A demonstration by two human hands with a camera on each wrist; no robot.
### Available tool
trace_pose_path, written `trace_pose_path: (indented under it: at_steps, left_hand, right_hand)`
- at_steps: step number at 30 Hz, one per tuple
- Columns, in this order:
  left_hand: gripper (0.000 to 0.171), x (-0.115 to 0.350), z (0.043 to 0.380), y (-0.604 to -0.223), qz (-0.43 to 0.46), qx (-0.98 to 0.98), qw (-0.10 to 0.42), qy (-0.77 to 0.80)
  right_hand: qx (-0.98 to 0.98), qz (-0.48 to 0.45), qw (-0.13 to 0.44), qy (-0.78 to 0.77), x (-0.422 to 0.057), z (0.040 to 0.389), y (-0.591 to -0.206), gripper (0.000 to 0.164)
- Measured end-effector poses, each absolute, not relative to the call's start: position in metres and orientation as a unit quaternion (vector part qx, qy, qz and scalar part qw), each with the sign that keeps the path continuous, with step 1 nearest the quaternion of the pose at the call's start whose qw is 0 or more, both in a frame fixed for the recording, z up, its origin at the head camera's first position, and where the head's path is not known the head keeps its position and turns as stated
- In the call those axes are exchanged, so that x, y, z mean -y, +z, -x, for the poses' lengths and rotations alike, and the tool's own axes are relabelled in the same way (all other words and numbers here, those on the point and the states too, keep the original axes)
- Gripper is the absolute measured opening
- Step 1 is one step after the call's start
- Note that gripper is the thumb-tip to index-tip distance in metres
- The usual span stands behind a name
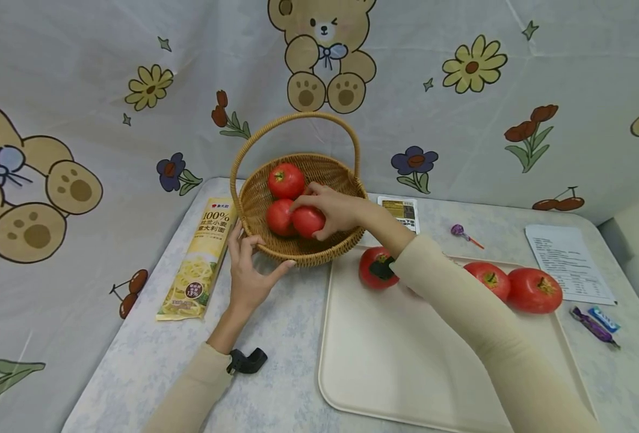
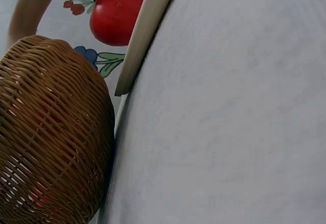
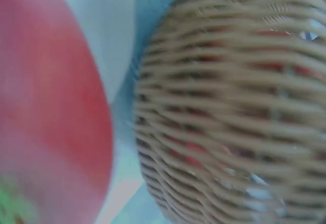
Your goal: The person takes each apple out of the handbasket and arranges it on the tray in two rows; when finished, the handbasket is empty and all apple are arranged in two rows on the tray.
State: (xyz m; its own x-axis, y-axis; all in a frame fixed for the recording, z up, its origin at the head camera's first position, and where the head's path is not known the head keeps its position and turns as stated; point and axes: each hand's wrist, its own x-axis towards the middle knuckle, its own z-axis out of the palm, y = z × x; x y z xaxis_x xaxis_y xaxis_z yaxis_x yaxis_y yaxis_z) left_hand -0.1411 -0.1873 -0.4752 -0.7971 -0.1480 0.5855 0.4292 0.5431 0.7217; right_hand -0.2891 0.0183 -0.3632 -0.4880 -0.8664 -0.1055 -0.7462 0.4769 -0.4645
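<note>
My right hand [image 1: 333, 210] reaches into a wicker basket [image 1: 319, 258] and grips a red tomato [image 1: 308, 222], thumb and fingers around it. Beside that one, two more tomatoes [image 1: 286, 180] lie in the basket. With its thumb spread along the front, my left hand [image 1: 250, 273] touches the basket's left rim. Neither hand shows in the wrist views. Through the weave of the basket [image 2: 56, 132], red patches show in the left wrist view. The right wrist view has a large blurred tomato [image 3: 51, 96] beside the basket [image 3: 229, 96].
A cream tray [image 1: 417, 361] bears a tomato [image 1: 373, 270] near the basket and two tomatoes [image 1: 535, 290] at right, partly behind my right forearm. Left lies a yellow pasta pack [image 1: 197, 264]. Around the tray are a lollipop [image 1: 458, 231], a printed sheet [image 1: 568, 261] and wrapped candies [image 1: 592, 325].
</note>
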Motion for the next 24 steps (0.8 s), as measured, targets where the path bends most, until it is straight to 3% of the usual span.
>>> trace_pose_path:
  at_steps: [11,18,24]
  left_hand:
    - [0.061,0.186,0.140,-0.474,0.079,0.824,0.308,-0.468]
    - [0.061,0.185,0.140,-0.472,0.079,0.825,0.310,-0.466]
    - [0.060,0.183,0.139,-0.471,0.075,0.827,0.306,-0.466]
  right_hand:
    - [-0.825,0.475,0.082,-0.296,-0.063,0.277,-0.335,0.062]
    - [-0.816,0.469,0.026,-0.338,-0.099,0.252,-0.323,0.070]
    - [-0.834,0.447,0.017,-0.323,-0.129,0.226,-0.325,0.070]
